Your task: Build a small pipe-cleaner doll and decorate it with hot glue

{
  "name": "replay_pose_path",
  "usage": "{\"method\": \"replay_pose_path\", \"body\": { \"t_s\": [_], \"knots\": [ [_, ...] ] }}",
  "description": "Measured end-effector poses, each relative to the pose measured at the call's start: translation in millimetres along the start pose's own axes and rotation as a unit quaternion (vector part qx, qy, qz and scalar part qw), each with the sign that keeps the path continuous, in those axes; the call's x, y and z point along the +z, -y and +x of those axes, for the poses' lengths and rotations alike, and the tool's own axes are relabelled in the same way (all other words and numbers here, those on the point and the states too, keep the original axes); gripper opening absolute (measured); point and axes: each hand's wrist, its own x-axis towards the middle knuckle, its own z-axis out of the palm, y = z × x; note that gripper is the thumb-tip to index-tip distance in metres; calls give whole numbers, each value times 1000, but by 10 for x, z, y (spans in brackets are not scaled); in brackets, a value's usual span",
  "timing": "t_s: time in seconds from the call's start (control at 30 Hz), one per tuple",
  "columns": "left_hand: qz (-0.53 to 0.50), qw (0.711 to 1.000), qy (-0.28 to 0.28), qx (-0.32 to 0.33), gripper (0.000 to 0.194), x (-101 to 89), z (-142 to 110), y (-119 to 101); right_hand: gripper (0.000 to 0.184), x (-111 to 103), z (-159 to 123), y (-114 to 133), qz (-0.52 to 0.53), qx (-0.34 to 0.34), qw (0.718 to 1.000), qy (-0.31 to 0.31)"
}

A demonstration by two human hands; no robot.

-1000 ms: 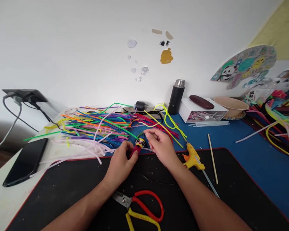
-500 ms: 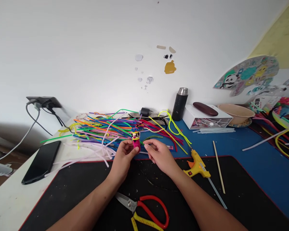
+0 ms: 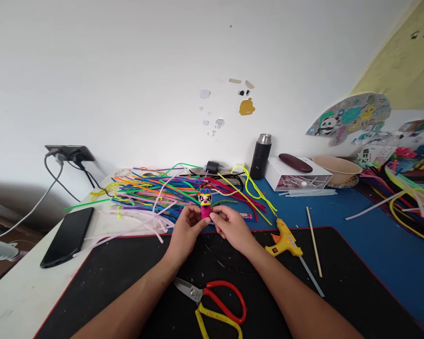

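Between my two hands stands a small upright pipe-cleaner doll (image 3: 205, 198), with a magenta body, a pale face with black and red marks, and a blue and yellow headpiece. My left hand (image 3: 186, 231) grips its body from the left, thumb in front and fingers behind. From the right, my right hand (image 3: 230, 227) pinches at the lower body with thumb and forefinger; the far fingertips are partly hidden. Below the hands, scissors (image 3: 212, 303) with one red and one yellow handle lie opened on the black mat (image 3: 127, 282).
A pile of coloured pipe cleaners (image 3: 144, 188) lies behind the hands. To the right are a yellow glue gun (image 3: 284, 239), a wooden stick (image 3: 314, 242), a black flask (image 3: 261, 157), a white box (image 3: 273, 174) and a bowl (image 3: 337, 169). A phone (image 3: 67, 238) lies left.
My right hand has come against the doll, where a gap stood before. The doll has turned more upright and its face now points towards me. The camera view has shifted slightly.
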Motion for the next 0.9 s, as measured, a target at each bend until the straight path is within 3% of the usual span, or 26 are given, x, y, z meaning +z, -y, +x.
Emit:
{"method": "replay_pose_path", "body": {
  "t_s": [0.43, 0.9],
  "knots": [
    [30, 999, 37, 2, 35, 7, -15, -29, 44, -58, 56, -80, 18, 8, 1000, -4],
    [21, 999, 48, -3, 40, -26, 16, -26, 43, -50, 56, -86, 16, 17, 1000, 3]
  ]
}}
